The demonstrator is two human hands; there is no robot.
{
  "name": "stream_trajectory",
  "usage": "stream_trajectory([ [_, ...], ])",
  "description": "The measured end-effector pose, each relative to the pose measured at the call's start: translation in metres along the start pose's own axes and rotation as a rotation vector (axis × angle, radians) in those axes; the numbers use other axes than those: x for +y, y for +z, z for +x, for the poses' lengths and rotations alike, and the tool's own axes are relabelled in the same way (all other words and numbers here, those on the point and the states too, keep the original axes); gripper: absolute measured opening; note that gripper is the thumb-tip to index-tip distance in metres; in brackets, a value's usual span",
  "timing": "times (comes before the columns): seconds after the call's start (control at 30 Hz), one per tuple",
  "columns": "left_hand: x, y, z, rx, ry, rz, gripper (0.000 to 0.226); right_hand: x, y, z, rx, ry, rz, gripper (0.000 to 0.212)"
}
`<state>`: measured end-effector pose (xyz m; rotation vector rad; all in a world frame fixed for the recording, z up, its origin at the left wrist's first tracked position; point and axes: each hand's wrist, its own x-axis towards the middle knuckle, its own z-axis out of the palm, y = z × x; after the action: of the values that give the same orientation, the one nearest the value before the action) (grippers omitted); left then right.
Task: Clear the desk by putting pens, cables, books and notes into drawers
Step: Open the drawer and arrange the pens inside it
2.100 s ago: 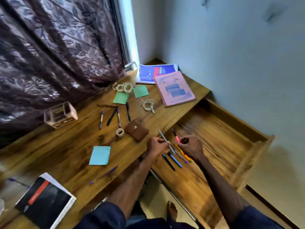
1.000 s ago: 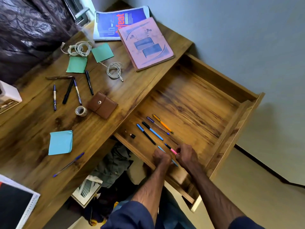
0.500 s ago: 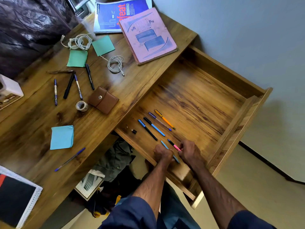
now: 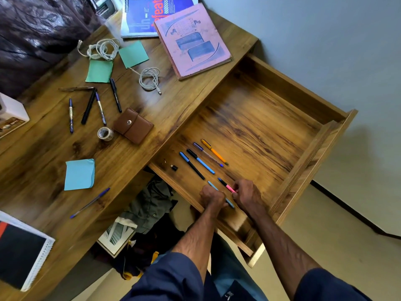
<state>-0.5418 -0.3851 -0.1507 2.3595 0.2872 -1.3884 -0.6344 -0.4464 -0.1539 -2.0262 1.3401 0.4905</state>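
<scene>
The wooden drawer (image 4: 303,101) stands pulled out beside the desk (image 4: 134,157). Several pens (image 4: 202,156) lie in a row on its floor. At the drawer's near side my left hand (image 4: 211,197) grips a light blue pen (image 4: 230,202), and my right hand (image 4: 247,195) pinches a pink and black pen (image 4: 225,185); both pens lie low against the drawer floor. On the desk lie several pens (image 4: 90,106), a blue pen (image 4: 90,203), two white cables (image 4: 149,78) (image 4: 102,48), green notes (image 4: 99,71), a blue note (image 4: 79,174), and a pink book (image 4: 192,40) over a blue one (image 4: 143,16).
A brown wallet (image 4: 132,126) and a tape roll (image 4: 105,133) sit mid-desk. A spiral notebook (image 4: 21,246) lies at the near left, a white box (image 4: 12,118) at the left edge. Clothes and a box (image 4: 138,224) fill the space under the desk. A grey wall borders the drawer.
Both hands came down from above the drawer to its near side with the two pens. The view shifted right and down over the drawer.
</scene>
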Motion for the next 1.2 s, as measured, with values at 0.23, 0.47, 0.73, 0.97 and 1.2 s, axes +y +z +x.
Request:
stream_trajectory([
  [0.23, -0.002, -0.002, -0.001, 0.005, 0.033, 0.003, 0.038, -0.002, 0.0, -0.002, -0.003, -0.011, -0.001, 0.02],
  [0.47, 0.007, -0.03, -0.02, 0.009, 0.114, 0.011, 0.041, -0.029, -0.016, -0.012, 0.175, -0.086, 0.029, 0.028],
  [0.73, 0.038, -0.121, -0.034, 0.057, 0.367, -0.025, 0.019, -0.125, -0.061, -0.022, 0.421, -0.395, 0.246, 0.006],
  [0.97, 0.059, -0.248, -0.04, 0.207, 0.523, -0.275, 0.027, -0.237, -0.087, -0.03, 0.422, -0.636, 0.274, 0.006],
  [1.2, 0.036, -0.366, -0.021, 0.282, 0.53, -0.393, 0.013, -0.348, -0.063, -0.05, 0.338, -0.876, 0.264, 0.008],
])
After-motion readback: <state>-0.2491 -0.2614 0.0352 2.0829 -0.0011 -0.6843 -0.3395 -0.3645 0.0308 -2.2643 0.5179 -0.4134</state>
